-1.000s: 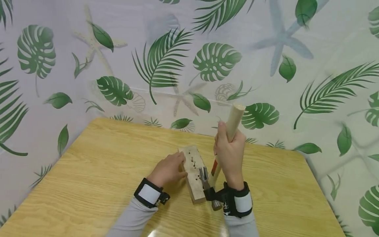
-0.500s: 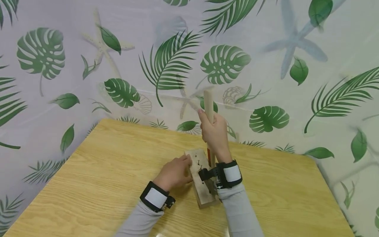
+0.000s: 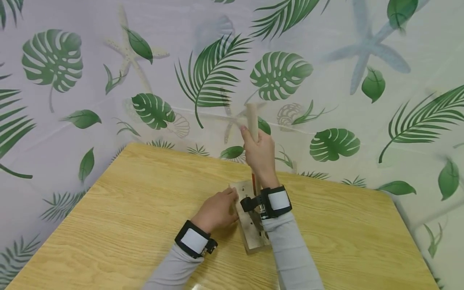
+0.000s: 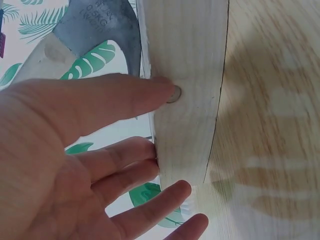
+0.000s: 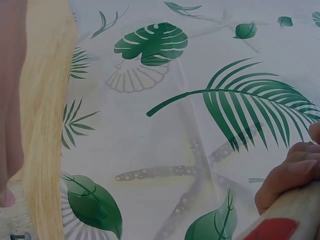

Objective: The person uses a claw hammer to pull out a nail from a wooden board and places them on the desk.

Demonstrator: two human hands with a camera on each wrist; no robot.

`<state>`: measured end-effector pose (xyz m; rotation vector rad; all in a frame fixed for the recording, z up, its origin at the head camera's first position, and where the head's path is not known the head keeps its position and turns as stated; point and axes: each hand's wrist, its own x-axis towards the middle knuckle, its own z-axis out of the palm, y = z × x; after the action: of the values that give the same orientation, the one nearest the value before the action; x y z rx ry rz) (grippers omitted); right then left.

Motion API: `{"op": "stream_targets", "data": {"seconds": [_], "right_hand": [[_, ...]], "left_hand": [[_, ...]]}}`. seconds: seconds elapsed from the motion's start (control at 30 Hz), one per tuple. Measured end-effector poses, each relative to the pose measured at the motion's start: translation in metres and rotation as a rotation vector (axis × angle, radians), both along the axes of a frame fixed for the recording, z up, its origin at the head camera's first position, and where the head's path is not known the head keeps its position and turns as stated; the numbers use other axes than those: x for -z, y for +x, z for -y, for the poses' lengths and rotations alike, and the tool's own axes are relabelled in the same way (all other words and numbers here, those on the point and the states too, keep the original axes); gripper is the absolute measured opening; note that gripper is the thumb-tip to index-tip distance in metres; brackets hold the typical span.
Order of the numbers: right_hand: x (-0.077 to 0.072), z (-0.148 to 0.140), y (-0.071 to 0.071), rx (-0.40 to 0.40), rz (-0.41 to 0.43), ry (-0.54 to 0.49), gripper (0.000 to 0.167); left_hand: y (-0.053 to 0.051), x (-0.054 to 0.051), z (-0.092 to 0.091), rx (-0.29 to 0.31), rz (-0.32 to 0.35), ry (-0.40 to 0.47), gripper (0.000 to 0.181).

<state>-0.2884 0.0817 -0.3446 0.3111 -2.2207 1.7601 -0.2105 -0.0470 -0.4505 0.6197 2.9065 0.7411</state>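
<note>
In the head view a pale wooden block (image 3: pixel 250 241) lies on the table, with small nails (image 3: pixel 243 189) and holes in its top. My left hand (image 3: pixel 216 210) rests at its left side. The left wrist view shows the thumb (image 4: pixel 125 95) pressing the block's side beside a round metal disc (image 4: pixel 175 95), the other fingers loosely spread. My right hand (image 3: pixel 261 155) grips the wooden handle of a claw hammer (image 3: pixel 252 114), handle nearly upright. Its dark head (image 4: pixel 97 22) is down at the block's top, the curved claw against the edge. My right wrist partly hides it in the head view.
The wood-grain table (image 3: pixel 145 193) extends on both sides of the block. Behind it hangs a pale cloth (image 3: pixel 217 24) printed with green leaves and starfish, close to the table's back edge.
My right hand has moved left with the hammer, bringing its head over the block and its handle from a rightward tilt to nearly upright. The left hand stays against the block.
</note>
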Motion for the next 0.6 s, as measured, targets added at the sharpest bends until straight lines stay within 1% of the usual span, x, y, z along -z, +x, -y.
{"op": "stream_targets", "data": {"seconds": [0.17, 0.4, 0.47, 0.6], "right_hand": [[-0.001, 0.000, -0.001, 0.036, -0.048, -0.014, 0.051], [0.000, 0.001, 0.000, 0.080, -0.102, 0.014, 0.049], [-0.001, 0.000, 0.002, 0.088, -0.114, 0.008, 0.049], [-0.003, -0.003, 0.013, 0.079, -0.149, -0.042, 0.047]], "left_hand": [[0.000, 0.000, -0.001, 0.000, 0.001, 0.015, 0.047], [0.001, 0.001, -0.001, -0.001, 0.019, 0.024, 0.053], [0.001, 0.000, -0.001, -0.001, 0.021, 0.024, 0.052], [0.001, -0.004, 0.001, 0.003, 0.010, 0.030, 0.048]]}}
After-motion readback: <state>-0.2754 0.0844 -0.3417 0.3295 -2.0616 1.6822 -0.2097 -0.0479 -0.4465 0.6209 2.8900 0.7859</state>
